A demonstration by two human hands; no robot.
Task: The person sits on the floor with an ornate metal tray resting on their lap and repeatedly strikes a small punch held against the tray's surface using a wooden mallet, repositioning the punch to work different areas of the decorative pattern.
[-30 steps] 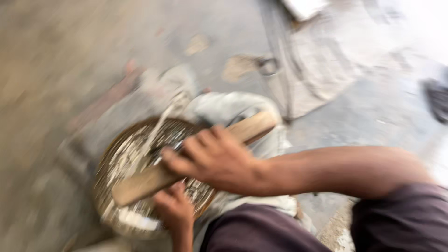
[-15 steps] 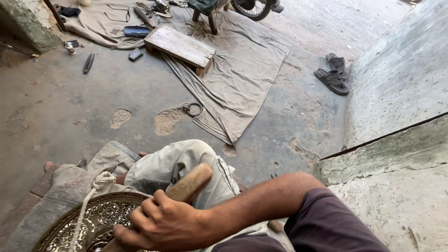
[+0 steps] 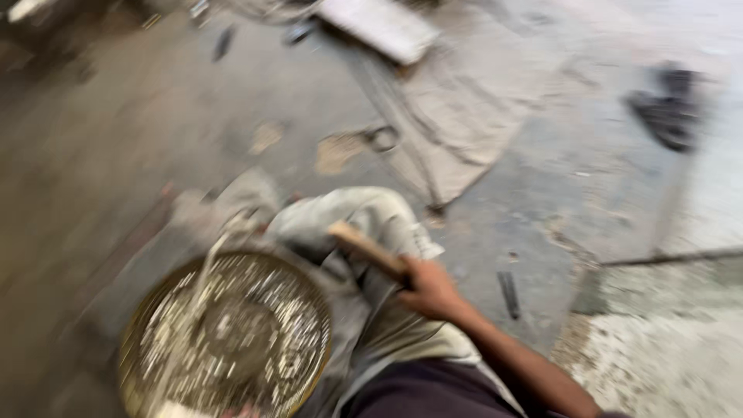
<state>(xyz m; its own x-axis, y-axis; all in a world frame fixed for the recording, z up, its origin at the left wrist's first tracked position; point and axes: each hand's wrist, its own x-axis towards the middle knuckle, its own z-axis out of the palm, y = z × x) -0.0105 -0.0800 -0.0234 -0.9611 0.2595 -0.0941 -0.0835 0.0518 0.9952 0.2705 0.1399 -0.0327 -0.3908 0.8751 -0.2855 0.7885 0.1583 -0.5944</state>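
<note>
My right hand point(image 3: 430, 291) is closed around the end of a short wooden stick point(image 3: 367, 248), held up over my bent knee in pale trousers point(image 3: 364, 213). To its left, a round brass-coloured plate point(image 3: 224, 334) with a dense raised pattern lies low on my lap and a grey cloth. A whitish cord point(image 3: 203, 272) runs across the plate's upper left. The stick is clear of the plate. Only a blurred sliver at the bottom edge under the plate may be my left hand. The whole view is motion-blurred.
A large grey cloth sheet point(image 3: 457, 116) is spread on the concrete floor, with a flat board point(image 3: 379, 27) at its far end. A metal ring point(image 3: 381, 138) and a small dark tool point(image 3: 508, 294) lie nearby. Dark sandals point(image 3: 665, 108) sit far right by a concrete ledge point(image 3: 681, 348).
My right hand has lifted the stick off the plate and swung it right, over my knee. The camera tilted up to the floor, then back down.
</note>
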